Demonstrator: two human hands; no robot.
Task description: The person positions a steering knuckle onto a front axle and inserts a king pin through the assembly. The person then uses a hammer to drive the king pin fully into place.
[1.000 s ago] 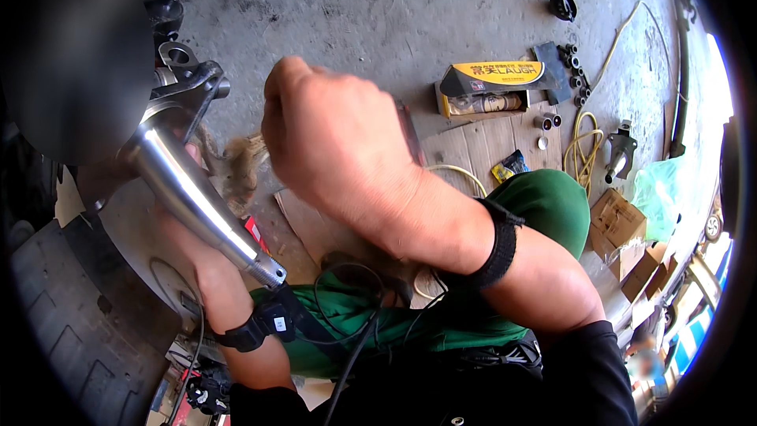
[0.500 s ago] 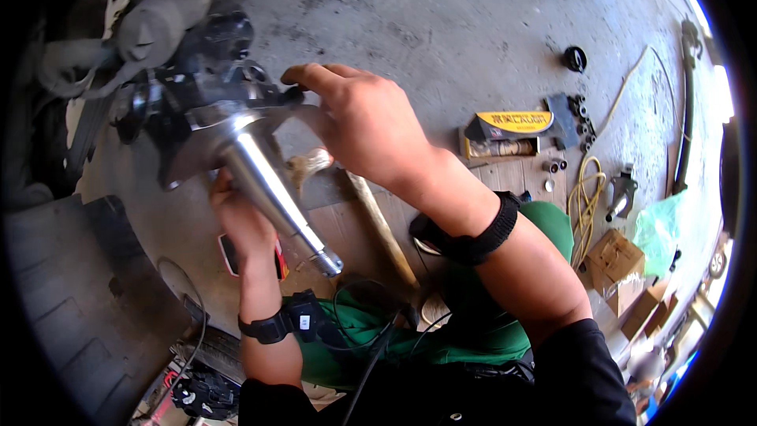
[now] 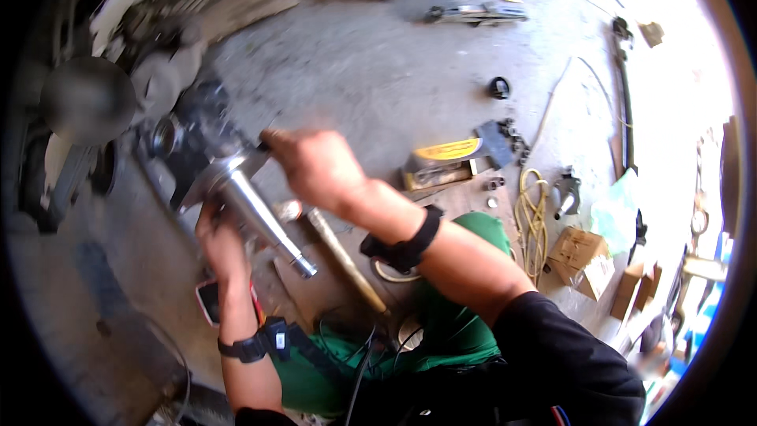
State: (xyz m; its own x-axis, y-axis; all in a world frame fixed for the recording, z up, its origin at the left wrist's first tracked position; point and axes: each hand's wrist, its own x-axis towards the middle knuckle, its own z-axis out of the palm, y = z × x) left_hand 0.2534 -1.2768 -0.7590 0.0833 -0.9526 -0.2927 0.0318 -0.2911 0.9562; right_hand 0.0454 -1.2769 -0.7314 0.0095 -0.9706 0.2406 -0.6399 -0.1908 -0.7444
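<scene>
A steering knuckle point(image 3: 206, 177) with a long bright metal spindle point(image 3: 264, 217) sits at the left, next to dark, greasy vehicle parts point(image 3: 162, 83). The spindle slants down to the right toward its threaded tip. My right hand point(image 3: 319, 166), smeared by motion, has its fingers curled round a dark end at the knuckle's right side. From below, my left hand point(image 3: 225, 244) reaches behind the spindle and grips the knuckle's underside; its fingertips are partly hidden. Close to the spindle lies a hammer with a wooden handle point(image 3: 347, 260). A phone point(image 3: 208, 302) rests beside my left forearm.
Right of my arm are a yellow-and-black box point(image 3: 445, 151), small dark bushings point(image 3: 516, 142), a coiled yellow hose point(image 3: 532, 225), another knuckle part point(image 3: 566, 193) and a cardboard box point(image 3: 582, 256). A black ring point(image 3: 499, 87) and a jack-like tool point(image 3: 477, 14) lie farther off.
My view has swung, so the floor things appear farther left and more vehicle parts show at upper left. Both hands stay on the knuckle, which sits slightly lower and left in view.
</scene>
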